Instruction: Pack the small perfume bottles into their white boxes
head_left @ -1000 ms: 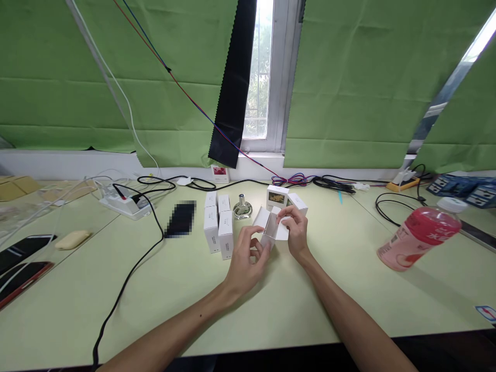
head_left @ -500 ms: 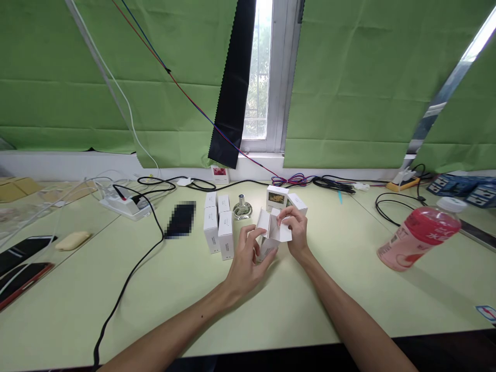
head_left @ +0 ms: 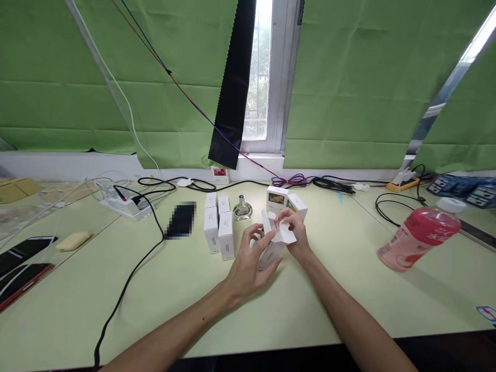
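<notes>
Between my hands is a small white cardboard box (head_left: pixel 270 254) with its top flaps up. My left hand (head_left: pixel 249 261) wraps round its near left side, one finger reaching over the opening. My right hand (head_left: pixel 296 235) grips the box at its far right edge, fingers bent at the flaps; the inside is mostly hidden. Left of the box stand several closed white boxes (head_left: pixel 226 235) in a tight group. Just behind them is a glass perfume bottle (head_left: pixel 242 208) with a silver cap. Beyond my right hand are a white box with a picture (head_left: pixel 277 198) and another white box (head_left: pixel 297 204).
A pink drink bottle (head_left: pixel 418 240) leans at the right. On the left are a black cable (head_left: pixel 134 268), a power strip (head_left: pixel 127 205), phones (head_left: pixel 24 253) and a cream-coloured oval item (head_left: pixel 73 241). Coiled cables (head_left: pixel 333 183) lie along the wall.
The open box has tilted slightly and its flaps have shifted right. My left fingers have moved over the opening towards my right fingers. The surrounding things stay put.
</notes>
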